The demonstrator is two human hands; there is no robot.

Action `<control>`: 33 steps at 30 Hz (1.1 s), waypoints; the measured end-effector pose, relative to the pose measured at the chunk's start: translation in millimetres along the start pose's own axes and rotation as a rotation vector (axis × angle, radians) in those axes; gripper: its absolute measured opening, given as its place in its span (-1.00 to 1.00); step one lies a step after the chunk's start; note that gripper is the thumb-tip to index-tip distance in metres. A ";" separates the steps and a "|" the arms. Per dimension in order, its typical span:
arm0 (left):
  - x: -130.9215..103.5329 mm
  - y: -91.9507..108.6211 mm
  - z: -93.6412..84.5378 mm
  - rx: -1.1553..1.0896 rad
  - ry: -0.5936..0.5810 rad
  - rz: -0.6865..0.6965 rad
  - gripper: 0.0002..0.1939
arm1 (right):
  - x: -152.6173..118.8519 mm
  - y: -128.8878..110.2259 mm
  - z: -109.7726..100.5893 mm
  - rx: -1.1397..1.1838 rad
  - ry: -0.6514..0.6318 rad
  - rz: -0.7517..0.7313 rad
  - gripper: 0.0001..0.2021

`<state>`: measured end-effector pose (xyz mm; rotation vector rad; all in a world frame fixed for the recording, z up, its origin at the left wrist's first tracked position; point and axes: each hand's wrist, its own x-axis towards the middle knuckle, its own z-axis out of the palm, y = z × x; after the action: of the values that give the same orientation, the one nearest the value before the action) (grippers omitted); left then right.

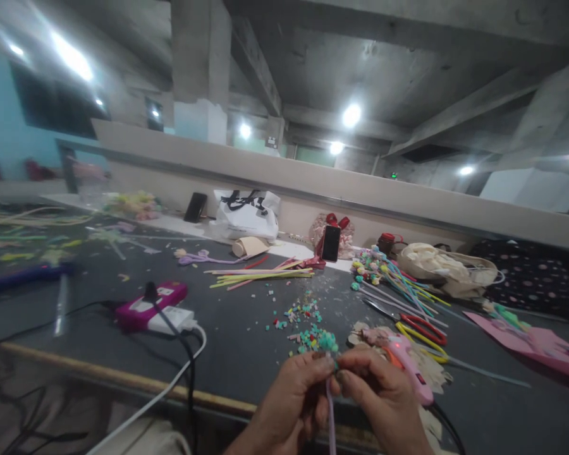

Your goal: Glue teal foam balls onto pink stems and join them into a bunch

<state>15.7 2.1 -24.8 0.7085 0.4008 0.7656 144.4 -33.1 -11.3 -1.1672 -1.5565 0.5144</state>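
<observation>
My left hand (296,395) is closed around the lilac stem (331,417) of a small craft flower with a bumpy mint-green head (329,342). The head stands up above my fingertips, while the stem hangs down below them. Fingers of my right hand (382,388) are pinched together right beside the base of the head; what they hold, if anything, is too small to name. Just beyond both hands lies a scatter of small green, pink, red and yellow pieces (308,316). A pink glue gun (413,373) rests beside my right hand, partly behind it.
Scissors with red and yellow handles (422,332) lie to the right, near finished stems with colourful heads (372,262). Pastel sticks (260,276) lie mid-table. A magenta power strip (154,304) with cables sits left. A phone (330,243) leans at the back, by a white bag (246,215).
</observation>
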 end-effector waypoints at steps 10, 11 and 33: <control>-1.0 3.5 -0.5 0.229 0.070 -0.027 -0.64 | 4.5 -4.1 -1.7 -0.022 -0.105 0.052 -0.79; -1.8 4.5 0.2 0.270 0.100 -0.015 -0.64 | 5.3 -5.1 -5.3 -0.048 -0.119 0.060 -0.79; -3.5 9.1 9.2 0.710 0.294 -0.034 -0.88 | 49.9 -32.9 -40.3 -0.358 -0.581 -0.219 -0.88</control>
<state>14.2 0.2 -11.7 1.2505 0.9754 0.6932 170.3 -13.4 53.0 -1.1449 -2.3233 0.4617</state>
